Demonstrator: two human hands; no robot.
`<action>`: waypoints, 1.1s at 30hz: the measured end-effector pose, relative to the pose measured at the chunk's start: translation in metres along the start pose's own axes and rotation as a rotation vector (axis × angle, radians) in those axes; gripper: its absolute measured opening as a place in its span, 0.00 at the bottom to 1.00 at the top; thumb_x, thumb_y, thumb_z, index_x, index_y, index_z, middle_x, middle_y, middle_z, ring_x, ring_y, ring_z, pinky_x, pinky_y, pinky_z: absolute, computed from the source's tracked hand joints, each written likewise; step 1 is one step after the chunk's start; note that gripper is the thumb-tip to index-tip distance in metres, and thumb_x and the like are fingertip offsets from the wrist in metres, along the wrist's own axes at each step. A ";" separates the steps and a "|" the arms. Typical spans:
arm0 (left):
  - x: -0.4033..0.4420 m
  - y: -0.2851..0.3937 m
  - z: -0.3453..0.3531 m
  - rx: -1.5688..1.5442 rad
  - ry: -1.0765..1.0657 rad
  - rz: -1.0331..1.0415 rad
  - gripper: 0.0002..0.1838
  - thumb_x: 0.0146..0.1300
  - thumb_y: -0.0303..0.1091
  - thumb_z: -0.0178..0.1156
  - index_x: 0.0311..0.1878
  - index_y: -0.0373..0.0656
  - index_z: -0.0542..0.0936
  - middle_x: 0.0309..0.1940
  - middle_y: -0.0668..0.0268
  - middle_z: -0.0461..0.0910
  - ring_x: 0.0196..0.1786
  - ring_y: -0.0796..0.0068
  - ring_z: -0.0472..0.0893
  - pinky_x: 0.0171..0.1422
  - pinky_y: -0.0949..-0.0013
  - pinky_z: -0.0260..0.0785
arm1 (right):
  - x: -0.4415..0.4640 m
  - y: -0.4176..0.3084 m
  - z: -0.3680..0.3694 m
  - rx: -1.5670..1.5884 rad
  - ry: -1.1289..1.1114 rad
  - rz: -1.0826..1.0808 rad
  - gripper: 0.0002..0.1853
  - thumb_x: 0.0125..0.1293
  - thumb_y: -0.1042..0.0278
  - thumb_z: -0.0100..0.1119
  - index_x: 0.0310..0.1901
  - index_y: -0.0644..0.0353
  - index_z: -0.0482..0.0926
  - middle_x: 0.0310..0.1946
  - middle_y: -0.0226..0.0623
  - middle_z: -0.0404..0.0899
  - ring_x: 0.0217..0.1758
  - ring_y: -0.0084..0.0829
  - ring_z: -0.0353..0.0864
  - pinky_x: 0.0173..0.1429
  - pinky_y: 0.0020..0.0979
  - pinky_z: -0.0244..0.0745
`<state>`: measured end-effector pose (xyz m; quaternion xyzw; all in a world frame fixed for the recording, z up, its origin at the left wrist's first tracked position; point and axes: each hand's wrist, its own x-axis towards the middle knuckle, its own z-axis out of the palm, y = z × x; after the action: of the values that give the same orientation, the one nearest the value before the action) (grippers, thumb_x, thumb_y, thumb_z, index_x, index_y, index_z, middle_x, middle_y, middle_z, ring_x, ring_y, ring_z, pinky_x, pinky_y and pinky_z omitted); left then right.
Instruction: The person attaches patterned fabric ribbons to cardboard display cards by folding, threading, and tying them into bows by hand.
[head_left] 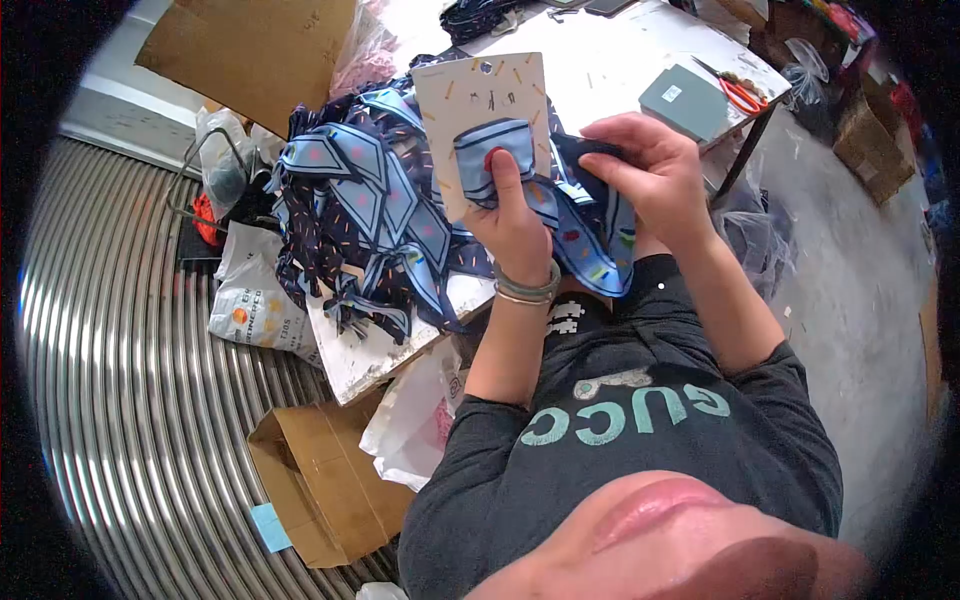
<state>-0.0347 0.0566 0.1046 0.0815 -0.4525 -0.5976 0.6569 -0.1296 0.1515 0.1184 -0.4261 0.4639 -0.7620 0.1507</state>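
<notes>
My left hand is closed on a white display card printed with small orange marks and with a hole near its top. The thumb presses a folded light-blue scarf with dark edging against the card's front. The scarf's loose part drapes below, between both hands. My right hand, to the right of the card, pinches a dark part of the fabric between thumb and fingers. Behind the card lies a pile of navy and light-blue patterned scarves, many with pointed ends.
Scissors with orange handles and a grey-green box lie on the white table. A cardboard sheet stands at the back left. An open cardboard box and plastic bags are beside and below the table.
</notes>
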 end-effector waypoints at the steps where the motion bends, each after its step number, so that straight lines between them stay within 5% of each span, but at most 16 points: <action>1: -0.001 0.002 0.000 0.002 -0.016 0.007 0.09 0.67 0.31 0.60 0.47 0.38 0.75 0.36 0.69 0.79 0.30 0.85 0.73 0.30 0.80 0.64 | 0.001 0.001 0.001 -0.025 -0.022 -0.023 0.09 0.57 0.83 0.61 0.42 0.69 0.80 0.35 0.35 0.83 0.40 0.20 0.81 0.49 0.22 0.76; 16: -0.015 -0.007 0.004 0.184 -0.093 0.083 0.13 0.66 0.27 0.60 0.52 0.36 0.72 0.33 0.70 0.77 0.25 0.87 0.70 0.27 0.82 0.60 | 0.015 0.011 0.015 -0.147 0.068 -0.047 0.08 0.53 0.79 0.63 0.37 0.66 0.80 0.32 0.39 0.83 0.35 0.24 0.81 0.44 0.25 0.76; 20: -0.017 -0.008 0.003 0.201 -0.078 0.060 0.15 0.66 0.24 0.58 0.55 0.33 0.72 0.46 0.65 0.79 0.43 0.78 0.77 0.47 0.76 0.70 | 0.014 0.023 0.016 -0.205 -0.002 0.031 0.06 0.57 0.81 0.62 0.36 0.65 0.80 0.31 0.29 0.81 0.35 0.16 0.77 0.41 0.20 0.75; 23: -0.024 -0.011 -0.001 0.139 -0.103 -0.047 0.13 0.67 0.23 0.57 0.53 0.32 0.73 0.46 0.63 0.78 0.43 0.77 0.77 0.47 0.75 0.70 | 0.019 0.025 0.009 -0.268 -0.024 0.036 0.05 0.58 0.81 0.61 0.38 0.67 0.81 0.32 0.31 0.82 0.37 0.17 0.79 0.42 0.21 0.76; 24: -0.020 -0.011 -0.001 0.148 -0.119 -0.011 0.12 0.66 0.23 0.56 0.52 0.32 0.73 0.45 0.63 0.78 0.43 0.77 0.77 0.47 0.75 0.70 | 0.018 0.035 0.005 0.048 -0.102 0.212 0.06 0.59 0.81 0.62 0.38 0.68 0.81 0.34 0.33 0.83 0.37 0.18 0.80 0.43 0.21 0.76; 29: -0.018 -0.005 0.001 0.049 -0.158 -0.036 0.12 0.66 0.23 0.57 0.52 0.32 0.74 0.44 0.62 0.79 0.43 0.74 0.78 0.49 0.73 0.71 | 0.011 0.012 -0.012 0.186 -0.112 0.206 0.08 0.61 0.77 0.63 0.41 0.68 0.82 0.34 0.34 0.83 0.36 0.21 0.81 0.44 0.22 0.76; 31: -0.020 0.008 0.001 0.129 -0.215 0.001 0.14 0.64 0.21 0.56 0.53 0.31 0.73 0.47 0.60 0.78 0.47 0.72 0.78 0.53 0.70 0.71 | 0.006 0.016 -0.025 0.542 -0.122 0.334 0.08 0.62 0.74 0.62 0.41 0.66 0.83 0.33 0.36 0.83 0.35 0.23 0.81 0.42 0.25 0.77; 33: -0.023 0.015 0.006 -0.306 -0.111 -0.210 0.16 0.65 0.20 0.53 0.55 0.30 0.71 0.51 0.58 0.76 0.51 0.69 0.78 0.57 0.67 0.71 | 0.006 0.019 -0.029 0.633 -0.129 0.380 0.08 0.62 0.73 0.62 0.42 0.65 0.82 0.35 0.35 0.83 0.35 0.25 0.81 0.42 0.27 0.78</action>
<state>-0.0255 0.0826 0.1064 -0.0058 -0.3811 -0.7281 0.5697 -0.1593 0.1548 0.0993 -0.3119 0.2655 -0.7976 0.4428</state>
